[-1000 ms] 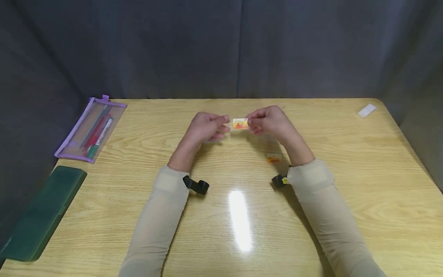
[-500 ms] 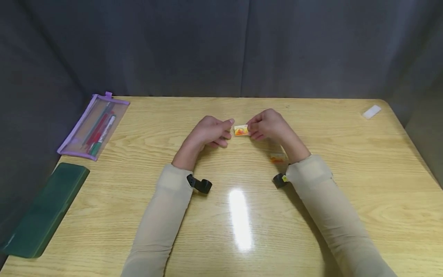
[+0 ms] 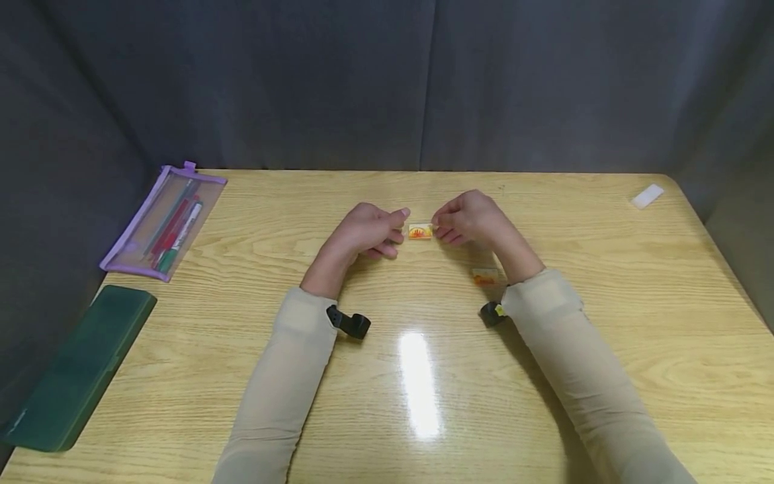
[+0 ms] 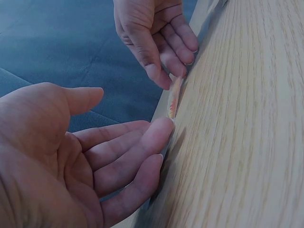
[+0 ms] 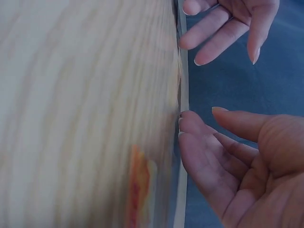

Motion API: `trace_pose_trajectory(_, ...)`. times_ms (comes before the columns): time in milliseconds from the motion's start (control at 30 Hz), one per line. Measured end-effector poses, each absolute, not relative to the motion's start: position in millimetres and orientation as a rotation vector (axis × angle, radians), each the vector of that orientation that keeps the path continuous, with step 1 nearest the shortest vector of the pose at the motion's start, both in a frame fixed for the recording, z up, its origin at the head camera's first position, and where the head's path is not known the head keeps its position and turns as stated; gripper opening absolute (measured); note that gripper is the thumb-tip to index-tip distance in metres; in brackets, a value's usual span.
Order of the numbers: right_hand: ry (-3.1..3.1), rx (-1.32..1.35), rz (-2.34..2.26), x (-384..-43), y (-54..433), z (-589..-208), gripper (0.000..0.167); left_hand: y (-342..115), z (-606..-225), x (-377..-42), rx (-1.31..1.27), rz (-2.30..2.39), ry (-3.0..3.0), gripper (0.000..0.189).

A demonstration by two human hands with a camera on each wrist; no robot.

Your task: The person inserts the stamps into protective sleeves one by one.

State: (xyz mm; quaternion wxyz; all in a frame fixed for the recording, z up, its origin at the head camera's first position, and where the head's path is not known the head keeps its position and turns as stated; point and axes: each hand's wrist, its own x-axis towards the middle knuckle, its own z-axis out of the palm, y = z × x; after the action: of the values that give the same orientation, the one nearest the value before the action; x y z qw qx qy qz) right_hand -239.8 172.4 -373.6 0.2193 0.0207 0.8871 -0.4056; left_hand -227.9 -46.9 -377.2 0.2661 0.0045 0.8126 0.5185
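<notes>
A small card (image 3: 420,231) with a yellow and red-orange picture lies near the table's far edge, between both hands. My left hand (image 3: 371,228) is at its left end, fingers relaxed and thumb held away; in the left wrist view one fingertip is at the card's (image 4: 173,102) near end. At the other end is my right hand (image 3: 468,218), its fingertips close to the card. The right wrist view shows that hand's thumb apart from its fingers. A second similar card (image 3: 486,276) lies on the table by the right wrist, also visible as an orange-yellow strip (image 5: 137,190).
A purple-edged mesh pouch (image 3: 166,222) with several pens lies at the far left. Nearer on that side is a dark green case (image 3: 81,366). A small white block (image 3: 647,196) sits at the far right corner. A dark curtain (image 3: 302,87) hangs behind the table (image 3: 635,323).
The card, held up between both hands, has come down to the table. My left fingers came away first; the right hand pinched it half a second ago and has since loosened.
</notes>
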Motion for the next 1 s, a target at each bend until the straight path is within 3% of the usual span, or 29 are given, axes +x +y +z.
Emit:
trace_pose_trajectory(500, 2.486, -0.032, -1.240, -218.8, 211.8, -365.1, 0.034, -46.8, -374.8, -226.6, 0.148, 1.522, 2.224, 0.045)
trace_pose_trajectory(1000, 2.596, -0.114, -1.196, -179.9, 262.9, -366.8, 0.050, -45.4, -386.4, -215.1, 0.459, 1.169, 2.594, 0.058)
